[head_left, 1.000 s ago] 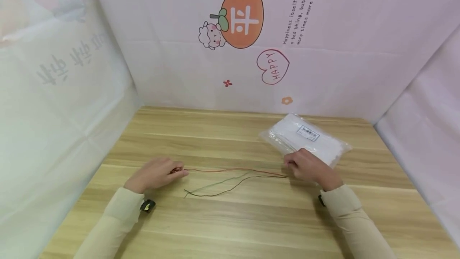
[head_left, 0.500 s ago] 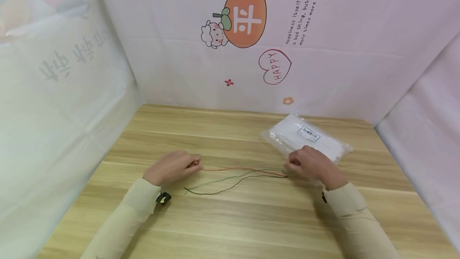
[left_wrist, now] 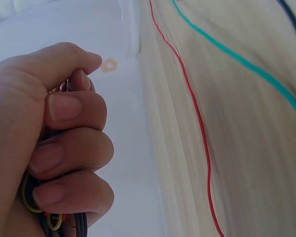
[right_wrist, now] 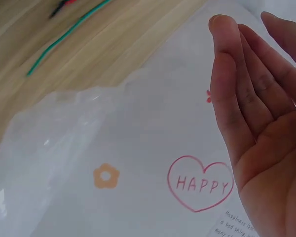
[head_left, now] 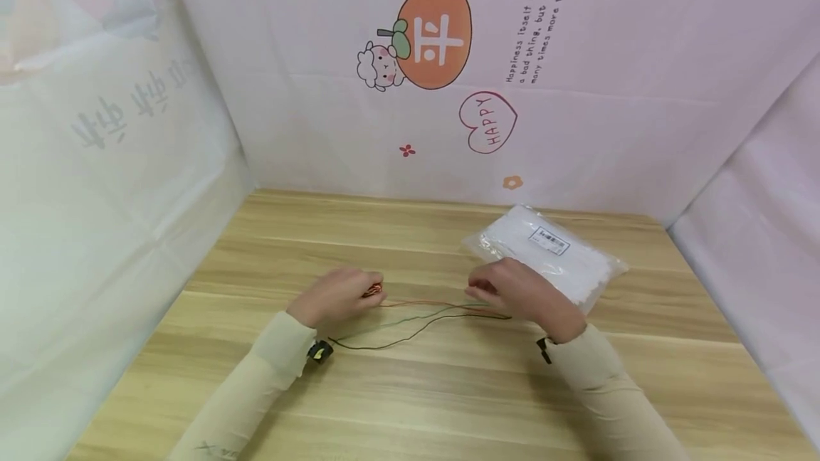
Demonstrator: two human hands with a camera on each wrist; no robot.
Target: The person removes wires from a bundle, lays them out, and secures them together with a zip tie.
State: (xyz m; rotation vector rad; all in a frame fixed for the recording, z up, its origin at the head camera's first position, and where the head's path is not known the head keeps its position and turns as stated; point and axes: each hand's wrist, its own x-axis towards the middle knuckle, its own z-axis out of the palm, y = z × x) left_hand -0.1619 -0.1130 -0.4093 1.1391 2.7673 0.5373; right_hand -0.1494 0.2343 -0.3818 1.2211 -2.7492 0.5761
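My left hand (head_left: 339, 296) grips a bundle of thin wires (left_wrist: 54, 222), its fingers curled tightly round them in the left wrist view. Loops of black, yellowish and red show below the little finger; the rest is hidden in the palm. Loose on the wooden table lie a red wire (left_wrist: 202, 123), a green wire (left_wrist: 237, 57) and a black wire (head_left: 410, 337). They run between the hands, ending near or under my right hand (head_left: 522, 292). In the right wrist view that hand holds nothing; its fingers are loosely bent and the thumb stands apart.
A clear plastic bag (head_left: 583, 272) with white contents and a label (head_left: 549, 241) lies on the table (head_left: 384, 404) just beyond the right hand. White printed cloth (head_left: 307, 126) hangs behind and at both sides.
My left hand has moved right along the wires with the bundle. My right hand has shifted left from the wire ends. The loose wires lie nearly as before.
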